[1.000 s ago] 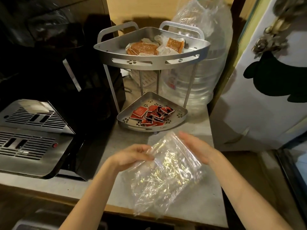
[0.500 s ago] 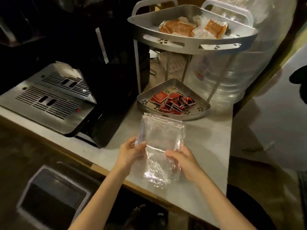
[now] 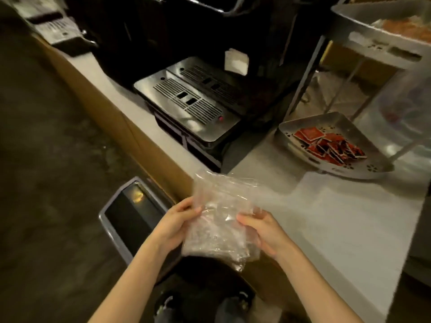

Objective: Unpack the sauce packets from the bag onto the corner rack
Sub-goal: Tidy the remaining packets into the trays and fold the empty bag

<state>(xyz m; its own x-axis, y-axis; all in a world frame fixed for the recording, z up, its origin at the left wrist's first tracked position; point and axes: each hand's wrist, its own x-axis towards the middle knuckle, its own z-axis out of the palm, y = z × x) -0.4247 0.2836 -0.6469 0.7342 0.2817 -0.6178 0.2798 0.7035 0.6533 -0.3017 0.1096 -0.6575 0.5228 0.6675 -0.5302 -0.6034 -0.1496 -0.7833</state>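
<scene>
The clear plastic bag [image 3: 221, 215] is held up in front of the body by both hands, over the near edge of the surface [image 3: 338, 220]. It is pinched at its left side by the left hand [image 3: 173, 226], and its right side is gripped by the curled fingers of the right hand [image 3: 263, 231]. The bag looks crumpled and see-through, and nothing red can be made out inside it — it is judged to be empty, though creases and glare could hide a stray packet.

A pile of red sauce packets [image 3: 328, 145] is seen lying in the bottom tray of the corner rack [image 3: 289, 127], well apart from the bag. On the rack's upper tier [image 3: 382, 46] some paler, orange-toned packets [image 3: 405, 27] are partly visible at the frame's edge, too blurred to be identified.

The unpacking is therefore judged to be essentially done — what is left seems to be only the disposal or putting aside of the bag. A dark bin [image 3: 133, 215] with a grey rim stands on the floor just below the left hand, beside the counter front, which may be where the bag is meant to go
</scene>
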